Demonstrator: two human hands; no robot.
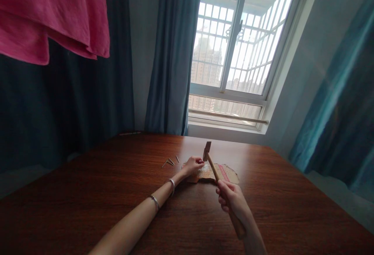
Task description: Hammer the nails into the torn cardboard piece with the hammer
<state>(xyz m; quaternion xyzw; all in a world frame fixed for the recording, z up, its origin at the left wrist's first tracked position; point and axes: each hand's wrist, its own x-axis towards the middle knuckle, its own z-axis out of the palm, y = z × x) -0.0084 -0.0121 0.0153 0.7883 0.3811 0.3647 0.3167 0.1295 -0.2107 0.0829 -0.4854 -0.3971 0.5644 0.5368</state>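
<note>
The right hand (232,198) has its grip closed around the wooden handle of a hammer (214,167), whose head sits just beside the left hand (193,166). The left fingers bunch over a cardboard piece (231,175) toward the far edge of the desk (117,185); I cannot tell what they pinch. Loose nails (171,162) lie left of it.

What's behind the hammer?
Behind the hammer, you can see a tan, patterned flat piece and the brown table. The strip of that piece right behind the handle is covered, so I can't see it. The right hand hides some table too.
</note>
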